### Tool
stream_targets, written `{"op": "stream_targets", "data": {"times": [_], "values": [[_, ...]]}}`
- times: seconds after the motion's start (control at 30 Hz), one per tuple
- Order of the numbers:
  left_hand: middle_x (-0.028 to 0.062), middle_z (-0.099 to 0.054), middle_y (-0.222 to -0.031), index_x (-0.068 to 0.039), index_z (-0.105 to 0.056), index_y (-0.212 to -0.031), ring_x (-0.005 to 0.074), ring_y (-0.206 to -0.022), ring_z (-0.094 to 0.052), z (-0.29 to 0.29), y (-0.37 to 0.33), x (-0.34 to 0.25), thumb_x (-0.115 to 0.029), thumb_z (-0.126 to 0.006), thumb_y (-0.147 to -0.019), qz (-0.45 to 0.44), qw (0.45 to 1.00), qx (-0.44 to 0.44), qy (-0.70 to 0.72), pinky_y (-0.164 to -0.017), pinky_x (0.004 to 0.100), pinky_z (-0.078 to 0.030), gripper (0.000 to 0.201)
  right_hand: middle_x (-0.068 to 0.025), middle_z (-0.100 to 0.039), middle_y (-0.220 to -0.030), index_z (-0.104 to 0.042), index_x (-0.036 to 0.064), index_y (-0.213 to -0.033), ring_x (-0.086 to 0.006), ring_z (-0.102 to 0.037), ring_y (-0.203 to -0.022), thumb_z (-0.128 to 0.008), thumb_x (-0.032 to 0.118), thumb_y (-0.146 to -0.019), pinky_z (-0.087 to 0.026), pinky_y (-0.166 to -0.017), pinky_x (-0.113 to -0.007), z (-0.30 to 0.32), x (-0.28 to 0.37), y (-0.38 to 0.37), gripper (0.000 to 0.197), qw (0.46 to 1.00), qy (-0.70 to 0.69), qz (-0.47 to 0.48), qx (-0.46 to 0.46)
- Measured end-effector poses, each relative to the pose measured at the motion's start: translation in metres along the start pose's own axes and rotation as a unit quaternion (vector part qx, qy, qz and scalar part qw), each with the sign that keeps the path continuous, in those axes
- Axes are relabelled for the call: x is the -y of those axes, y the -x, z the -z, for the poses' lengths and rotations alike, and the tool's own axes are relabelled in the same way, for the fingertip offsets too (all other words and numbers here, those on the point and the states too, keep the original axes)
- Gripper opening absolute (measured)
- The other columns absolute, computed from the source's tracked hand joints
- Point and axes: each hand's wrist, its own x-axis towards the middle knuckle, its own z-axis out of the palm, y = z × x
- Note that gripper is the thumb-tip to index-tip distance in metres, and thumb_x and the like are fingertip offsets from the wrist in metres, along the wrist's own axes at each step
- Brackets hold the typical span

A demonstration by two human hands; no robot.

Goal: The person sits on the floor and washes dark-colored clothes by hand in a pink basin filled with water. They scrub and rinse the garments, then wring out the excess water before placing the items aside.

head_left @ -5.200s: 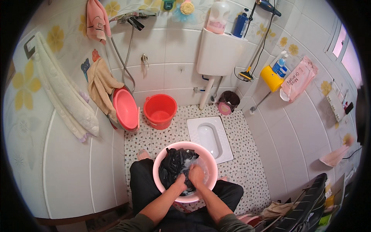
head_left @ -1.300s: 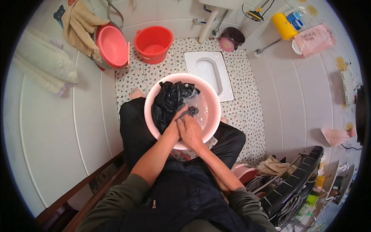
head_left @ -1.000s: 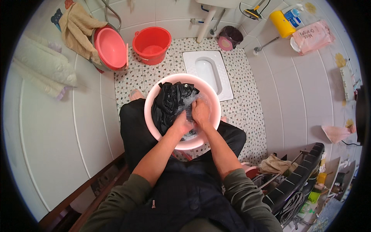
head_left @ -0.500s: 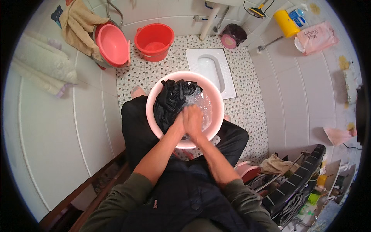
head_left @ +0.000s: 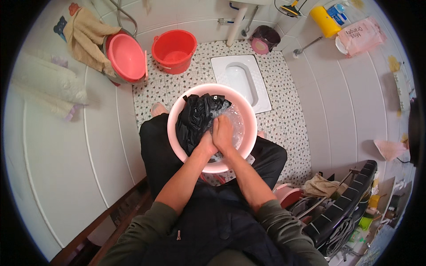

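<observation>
A wet black garment (head_left: pixel 194 119) lies bunched in the left half of a pale pink basin (head_left: pixel 172 133) between my knees. Sudsy water (head_left: pixel 238 126) fills the right half. My left hand (head_left: pixel 206 144) is closed at the garment's lower right edge, its fingertips hidden in the dark cloth. Pressed up against it, my right hand (head_left: pixel 223 131) has its fingers curled over the cloth near the basin's middle. The two hands touch, and both are low in the basin.
A red bucket (head_left: pixel 175 52) and a pink basin (head_left: pixel 128 53) stand far left. Beyond my basin is a white squat toilet (head_left: pixel 244 80), with a small bin (head_left: pixel 265 40) behind it. A black folded item (head_left: pixel 341 204) and clutter sit near right.
My hands have shifted slightly within the basin, and the right hand's knuckles sit a little further right and away from me. The garment's far edge has moved slightly. The view has tilted a little.
</observation>
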Motion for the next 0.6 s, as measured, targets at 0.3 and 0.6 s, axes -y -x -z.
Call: {"op": "stream_targets", "data": {"times": [0.3, 0.6], "values": [[0.0050, -0.058, -0.122, -0.013, -0.052, -0.125, 0.0227, -0.110, -0.055, 0.018, -0.005, -0.001, -0.035, -0.039, -0.099, 0.026, 0.998, 0.058, 0.019, -0.096, 0.0434, -0.043, 0.037, -0.0238, -0.057, -0.109, -0.058, -0.0026, -0.109, -0.0419, -0.051, -0.100, -0.042, 0.024, -0.096, -0.039, -0.087, -0.052, 0.002, 0.011, 0.039, 0.034, 0.983, 0.073, 0.151, -0.077], [0.0081, -0.057, -0.126, -0.015, -0.051, -0.129, 0.0264, -0.116, -0.052, -0.029, 0.016, 0.000, -0.035, -0.035, -0.100, 0.031, 0.999, -0.029, -0.018, -0.098, 0.0482, -0.041, 0.038, -0.0237, -0.059, -0.093, -0.065, 0.0004, -0.091, -0.0427, -0.055, -0.086, -0.042, 0.028, -0.096, -0.042, -0.080, -0.051, 0.016, -0.022, -0.025, 0.036, 0.994, 0.108, 0.019, -0.008]]}}
